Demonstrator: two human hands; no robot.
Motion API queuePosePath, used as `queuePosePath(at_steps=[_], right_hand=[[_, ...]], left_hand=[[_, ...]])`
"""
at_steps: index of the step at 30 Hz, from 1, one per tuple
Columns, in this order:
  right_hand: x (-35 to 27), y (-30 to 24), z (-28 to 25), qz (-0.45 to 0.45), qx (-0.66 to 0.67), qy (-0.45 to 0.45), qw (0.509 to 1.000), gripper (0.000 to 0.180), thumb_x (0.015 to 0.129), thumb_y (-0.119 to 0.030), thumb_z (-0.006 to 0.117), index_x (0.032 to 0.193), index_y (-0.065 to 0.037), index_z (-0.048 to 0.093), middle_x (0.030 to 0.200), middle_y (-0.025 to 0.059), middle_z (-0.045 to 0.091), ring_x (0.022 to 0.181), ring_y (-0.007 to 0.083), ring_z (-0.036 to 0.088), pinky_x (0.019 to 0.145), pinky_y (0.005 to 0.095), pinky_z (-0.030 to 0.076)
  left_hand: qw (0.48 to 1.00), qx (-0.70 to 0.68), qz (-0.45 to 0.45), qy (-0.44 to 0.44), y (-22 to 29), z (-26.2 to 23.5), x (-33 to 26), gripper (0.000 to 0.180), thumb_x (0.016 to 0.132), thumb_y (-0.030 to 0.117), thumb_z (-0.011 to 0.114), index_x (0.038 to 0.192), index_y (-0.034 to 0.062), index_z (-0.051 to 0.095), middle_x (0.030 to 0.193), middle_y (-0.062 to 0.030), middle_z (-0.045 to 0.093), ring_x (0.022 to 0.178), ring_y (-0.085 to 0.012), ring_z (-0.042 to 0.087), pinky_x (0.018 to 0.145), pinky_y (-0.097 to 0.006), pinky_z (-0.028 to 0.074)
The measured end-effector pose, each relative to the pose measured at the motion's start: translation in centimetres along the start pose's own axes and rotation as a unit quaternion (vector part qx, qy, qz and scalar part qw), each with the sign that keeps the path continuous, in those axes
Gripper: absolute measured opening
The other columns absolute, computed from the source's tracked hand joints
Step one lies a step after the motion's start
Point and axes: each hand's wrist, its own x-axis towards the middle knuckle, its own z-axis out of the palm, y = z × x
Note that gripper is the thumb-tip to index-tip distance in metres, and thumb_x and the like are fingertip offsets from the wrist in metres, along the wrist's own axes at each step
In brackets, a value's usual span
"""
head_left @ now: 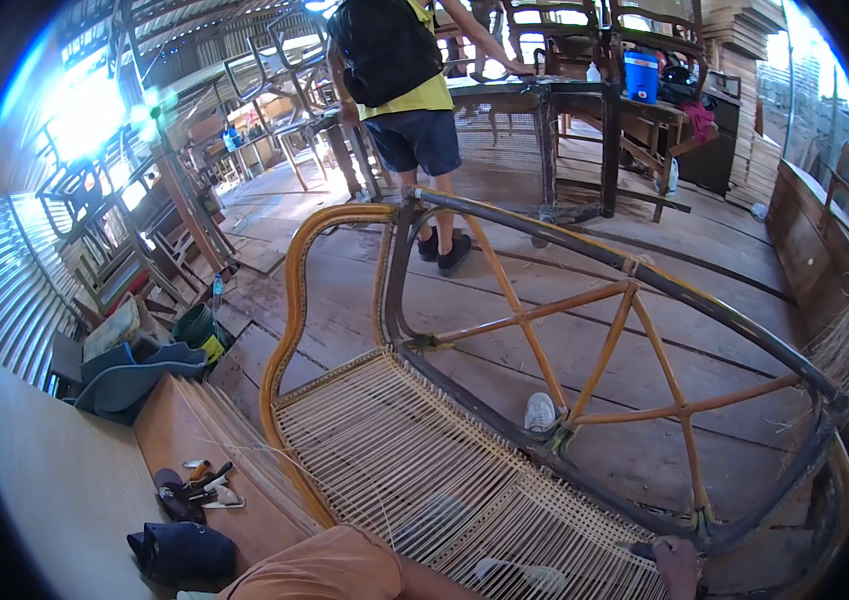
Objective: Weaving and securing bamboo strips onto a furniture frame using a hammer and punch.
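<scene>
Right hand: point(677, 560) sat at the lower right, over the front-right part of the seat; fingers curled in. Dark stub point(640, 549) poked out on its left; couldn't tell whether it was pinched or only touched.
Left hand: below the lower edge, state couldn't be told; orange sleeve point(315, 568) and bare arm showed at bottom centre.
Bench: point(291, 290) stood on the plank floor point(335, 285), centre to lower right, back side away from the wearer.
Seat: point(375, 425) pale strands run side by side, gaps between them.
Backrest: dark top rail point(705, 305), crossed brown poles point(600, 365) inside.
White shoe: point(541, 411) seen through the backrest.
Plywood: point(180, 425) stacked at left, small tools point(207, 480) and dark pouch point(183, 553) on top.
Co-worker: point(415, 95) stood behind the bench, black backpack point(385, 50), one hand at a table point(505, 92).
Cooler: point(641, 77) blue, upper right.
</scene>
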Motion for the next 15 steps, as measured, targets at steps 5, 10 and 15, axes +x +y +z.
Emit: queuePosePath(at_steps=[5,10,15], right_hand=[[2.3,2.2,2.6,-0.103,-0.194,-0.142,0.965,0.026,0.077,-0.022,0.056,0.077,0.003,0.062,0.06,0.0166,0.055,0.057,0.0197,0.057,0.058,0.0332,0.044],[-0.6,-2.1,1.9,0.041,-0.092,-0.143,0.984,0.03,0.083,-0.028,0.055,0.093,0.0,0.063,0.069,0.0144,0.058,0.065,0.0244,0.057,0.065,0.0384,0.046],[-0.4,-4.4,1.9,-0.005,-0.128,-0.093,0.987,0.037,0.09,-0.033,0.05,0.108,-0.004,0.063,0.094,0.0152,0.064,0.09,0.0328,0.059,0.08,0.042,0.045]], left_hand=[[0.991,0.021,0.044,0.122,-0.3,0.4,-0.1,0.049,0.082,0.038,0.055,0.103,-0.0061,0.06,0.114,-0.027,0.055,0.105,-0.0432,0.052,0.089,-0.052,0.042],[0.993,0.025,0.058,0.097,-0.8,1.3,-0.8,0.051,0.082,0.039,0.056,0.11,-0.004,0.057,0.117,-0.0254,0.054,0.106,-0.0423,0.053,0.09,-0.052,0.042],[0.998,0.015,0.024,0.05,-1.5,4.8,-1.6,0.061,0.082,0.043,0.055,0.123,-0.0008,0.05,0.132,-0.0238,0.044,0.117,-0.0409,0.046,0.098,-0.052,0.038]])
